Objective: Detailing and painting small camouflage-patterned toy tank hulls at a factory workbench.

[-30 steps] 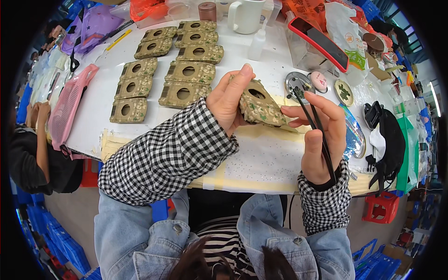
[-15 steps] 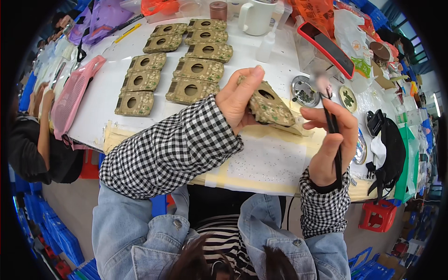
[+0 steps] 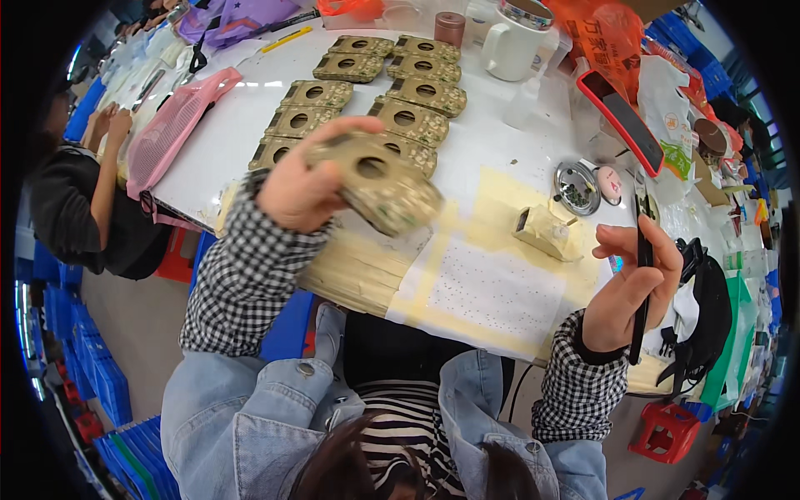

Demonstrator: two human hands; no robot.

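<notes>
My left hand (image 3: 298, 185) grips a camouflage-painted model tank hull (image 3: 379, 182) with a round hole in its top, held above the table and slightly blurred. Behind it stand two columns of similar hulls (image 3: 410, 119), some partly hidden by my left hand and the held hull. In my right hand (image 3: 629, 287), black tweezers (image 3: 642, 283) lie slanted between thumb and fingers, with nothing visible at their tips. A cream, tape-covered block (image 3: 546, 232) sits left of that hand. Beyond it are a round tin (image 3: 577, 188) with small dark green bits and a pink oval piece (image 3: 609, 184).
A white sheet with tiny dots (image 3: 500, 287) is taped along the near edge. Farther back stand a white mug (image 3: 510, 46), a squeeze bottle (image 3: 525, 104) and a red-cased phone (image 3: 621, 121). At left lies a pink mesh pouch (image 3: 175, 133), beside a co-worker's arms (image 3: 107, 158).
My left hand has carried the hull left, off the cream block, toward the columns of hulls. My right hand has shifted slightly right and down, still holding the tweezers. The view has shifted.
</notes>
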